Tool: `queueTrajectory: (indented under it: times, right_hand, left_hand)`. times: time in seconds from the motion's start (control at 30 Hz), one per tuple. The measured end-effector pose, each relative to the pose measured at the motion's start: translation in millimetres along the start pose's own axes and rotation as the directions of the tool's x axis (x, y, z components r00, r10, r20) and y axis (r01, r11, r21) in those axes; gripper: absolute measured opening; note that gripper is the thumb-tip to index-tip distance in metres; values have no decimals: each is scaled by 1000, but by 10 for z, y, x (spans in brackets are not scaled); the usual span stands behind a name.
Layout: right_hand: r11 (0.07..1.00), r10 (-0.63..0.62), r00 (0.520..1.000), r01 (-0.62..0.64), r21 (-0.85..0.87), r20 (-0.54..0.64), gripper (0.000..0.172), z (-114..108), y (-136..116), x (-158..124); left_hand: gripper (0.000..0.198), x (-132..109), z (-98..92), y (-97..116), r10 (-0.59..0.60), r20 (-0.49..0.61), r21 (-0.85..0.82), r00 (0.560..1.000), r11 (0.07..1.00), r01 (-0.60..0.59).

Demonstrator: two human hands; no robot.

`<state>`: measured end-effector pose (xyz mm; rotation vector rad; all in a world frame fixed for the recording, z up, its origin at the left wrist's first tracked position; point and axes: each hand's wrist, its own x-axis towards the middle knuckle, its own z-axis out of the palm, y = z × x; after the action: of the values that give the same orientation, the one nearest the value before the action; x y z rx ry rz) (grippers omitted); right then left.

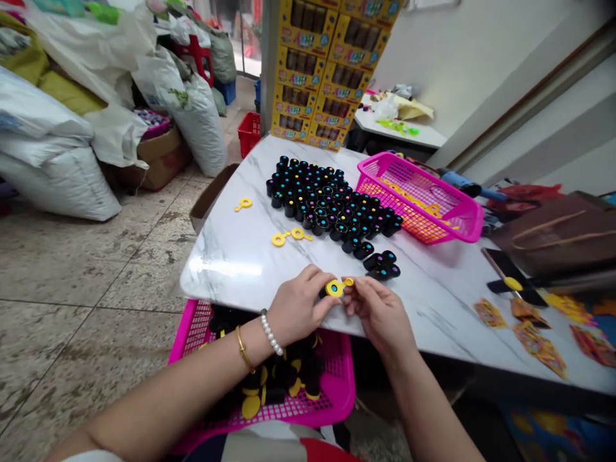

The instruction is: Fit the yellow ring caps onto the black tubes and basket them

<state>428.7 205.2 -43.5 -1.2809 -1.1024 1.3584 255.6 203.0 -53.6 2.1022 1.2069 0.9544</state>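
My left hand (303, 296) is closed around a small black cylinder, mostly hidden, with a yellow ring piece (331, 290) seated on its end and a blue dot in the centre. The fingertips of my right hand (382, 314) pinch the small round tab (349, 282) that sticks out from this ring. Both hands are just above the table's near edge. Beyond them stand many black cylinders (322, 199) in a tight cluster, their ends dotted blue, yellow and purple. Loose yellow ring pieces (278, 239) lie left of the cluster, and one more ring piece (244, 203) lies farther left.
A pink basket (462, 221) of yellow pieces stands at the table's right. Below the near edge, another pink basket (342, 385) holds black cylinders with yellow parts. Stacked yellow boxes (332, 77) rise at the back. Orange packets (539, 346) lie right; white sacks (192, 109) fill the floor at left.
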Motion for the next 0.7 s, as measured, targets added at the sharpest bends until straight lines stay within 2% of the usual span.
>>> queueTrajectory:
  times: [0.1, 0.17, 0.27, 0.4, 0.5, 0.6, 0.7]
  right_hand:
    - [992, 127, 986, -128, 6, 109, 27, -58, -74, 111]
    - [972, 228, 950, -210, -101, 212, 29, -51, -145, 200]
    - [939, 286, 918, -211, -272, 274, 31, 4, -222, 272]
    - [943, 209, 948, -131, -305, 239, 32, 49, -214, 219]
    - [949, 189, 940, -101, -298, 283, 30, 37, -167, 173]
    - [944, 147, 944, -45, -326, 295, 31, 64, -149, 165]
    - [922, 61, 965, 42, -384, 254, 29, 139, -164, 119]
  left_hand:
    - [25, -9, 2, -6, 7, 35, 26, 999, 1000, -8]
    - [22, 2, -11, -15, -8, 60, 31, 998, 999, 7]
    - [15, 50, -28, -39, -39, 89, 51, 995, 998, 34]
    - [21, 130, -24, -70, -87, 76, 103, 993, 992, 79]
    - [27, 158, 0, -67, -108, 69, 129, 992, 987, 99]
    - [26, 141, 22, -39, -111, 66, 178, 992, 979, 98]
    - [27, 103, -29, -24, -77, 87, 199, 993, 978, 59]
